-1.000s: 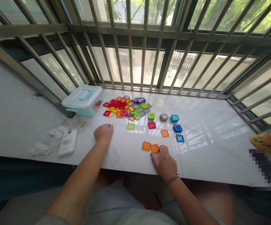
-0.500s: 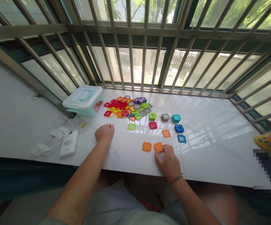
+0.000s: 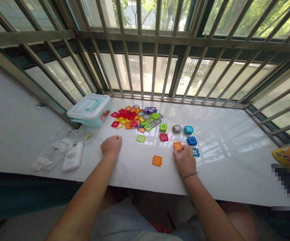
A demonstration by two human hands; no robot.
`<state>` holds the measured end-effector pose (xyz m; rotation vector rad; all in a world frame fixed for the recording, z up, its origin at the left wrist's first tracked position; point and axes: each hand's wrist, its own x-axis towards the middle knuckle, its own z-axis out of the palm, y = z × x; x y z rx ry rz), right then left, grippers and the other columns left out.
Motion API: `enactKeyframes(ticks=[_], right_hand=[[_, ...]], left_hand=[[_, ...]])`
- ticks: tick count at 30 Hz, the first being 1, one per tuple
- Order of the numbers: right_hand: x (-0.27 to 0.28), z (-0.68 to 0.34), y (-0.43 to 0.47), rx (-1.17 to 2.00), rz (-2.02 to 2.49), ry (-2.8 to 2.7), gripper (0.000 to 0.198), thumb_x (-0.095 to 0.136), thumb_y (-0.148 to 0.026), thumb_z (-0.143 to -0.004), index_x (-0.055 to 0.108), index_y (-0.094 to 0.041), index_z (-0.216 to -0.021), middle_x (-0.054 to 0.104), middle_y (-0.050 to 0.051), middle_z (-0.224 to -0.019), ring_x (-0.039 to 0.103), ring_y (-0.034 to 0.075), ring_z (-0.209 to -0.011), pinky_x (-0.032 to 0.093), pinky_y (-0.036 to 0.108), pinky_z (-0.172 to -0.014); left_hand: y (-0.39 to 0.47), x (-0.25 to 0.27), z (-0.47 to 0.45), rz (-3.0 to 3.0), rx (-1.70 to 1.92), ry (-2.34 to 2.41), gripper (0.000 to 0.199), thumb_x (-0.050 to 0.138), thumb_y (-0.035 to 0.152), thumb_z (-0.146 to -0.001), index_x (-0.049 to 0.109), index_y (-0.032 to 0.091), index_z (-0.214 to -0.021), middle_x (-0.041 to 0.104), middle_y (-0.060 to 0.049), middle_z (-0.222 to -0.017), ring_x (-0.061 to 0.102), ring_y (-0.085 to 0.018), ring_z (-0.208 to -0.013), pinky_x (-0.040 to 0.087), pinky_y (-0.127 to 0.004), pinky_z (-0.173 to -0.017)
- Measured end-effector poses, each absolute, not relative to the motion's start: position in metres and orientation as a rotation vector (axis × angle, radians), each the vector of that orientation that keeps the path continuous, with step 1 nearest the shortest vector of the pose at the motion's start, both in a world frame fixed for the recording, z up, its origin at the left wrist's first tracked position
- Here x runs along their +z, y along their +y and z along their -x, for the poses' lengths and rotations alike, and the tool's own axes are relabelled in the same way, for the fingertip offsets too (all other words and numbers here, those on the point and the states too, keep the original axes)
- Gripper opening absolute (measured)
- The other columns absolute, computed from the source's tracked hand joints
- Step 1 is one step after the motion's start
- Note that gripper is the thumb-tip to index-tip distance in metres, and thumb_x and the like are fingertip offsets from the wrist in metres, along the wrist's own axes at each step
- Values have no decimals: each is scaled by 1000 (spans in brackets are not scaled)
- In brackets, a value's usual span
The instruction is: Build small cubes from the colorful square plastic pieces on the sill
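1. Right hand (image 3: pixel 186 160): thumb and fingertips pinching the right-hand edge of an orange tile (image 3: pixel 177 146), solid square with notched edges. Tile looks flat; can't tell if it sits on the surface (image 3: pixel 222 160) or on something under it. Chain bracelet (image 3: pixel 191 174) on that wrist.
2. Left hand (image 3: pixel 111 146): clenched in a fist at the surface, nothing visible in it. Well apart from the right hand.
3. Just beside the right hand: blue window tile (image 3: pixel 196 152), partly hidden by the fingers. Blue stack (image 3: pixel 192 140) just beyond it.
4. Second orange tile (image 3: pixel 157 161): lies flat and alone, between the hands, nearer the right one.
5. Beyond the pinched tile: white window tile (image 3: pixel 177 137), then gray stack (image 3: pixel 177 128), with teal stack (image 3: pixel 188 130) to its right.
6. Left of those: green stack (image 3: pixel 163 127), with red piece (image 3: pixel 163 137) on the near side of it.
7. Lime tile (image 3: pixel 141 138): flat, by itself, near side of the mixed heap (image 3: pixel 128 115). Heap is red, yellow, orange, purple, gray and green pieces, overlapping.
8. Left of heap: pale green box (image 3: pixel 89 121), lid on.
9. Far left: white block (image 3: pixel 72 157), yellow-tipped cable (image 3: pixel 89 136), crumpled white tissue (image 3: pixel 44 162).
10. Right edge: yellow printed item (image 3: pixel 289 154), cut off by the frame.
11. Behind it all: metal bars (image 3: pixel 155 67) across the windows.
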<state>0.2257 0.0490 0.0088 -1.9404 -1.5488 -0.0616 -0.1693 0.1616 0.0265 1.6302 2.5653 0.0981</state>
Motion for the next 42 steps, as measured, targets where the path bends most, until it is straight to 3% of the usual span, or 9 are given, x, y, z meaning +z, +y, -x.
enactKeyframes(ticks=[11,23,34,42], right_hand=[[9,-219,46,-130,2081,-1620,24,63,-39,-101,56,-19,-114,59,11,-119,52,17,-79,30,30,-60],[9,-219,46,-135,2064,-1608,28,62,-36,-101,58,-18,-121,62,14,-126,57,18,-81,32,30,-59],[11,-219,40,-76,1845,-1724,29,59,-39,-105,59,-20,-127,63,17,-136,67,27,-113,52,32,-70],[16,-200,16,203,1295,-2510,22,64,-48,-109,76,-30,-114,74,4,-125,66,12,-75,45,27,-69]], left_hand=[[162,26,169,-1632,96,2570,60,34,44,-106,87,19,-113,82,-22,-109,76,-38,-99,54,-42,-79],[162,27,168,-1619,105,2572,58,35,43,-106,87,20,-113,82,-22,-110,76,-38,-100,54,-42,-79],[161,28,169,-1623,108,2574,58,35,43,-106,87,20,-113,81,-22,-109,76,-37,-99,53,-42,-80],[161,24,169,-1656,97,2598,59,34,42,-106,88,19,-112,82,-22,-108,77,-36,-98,54,-40,-79]])
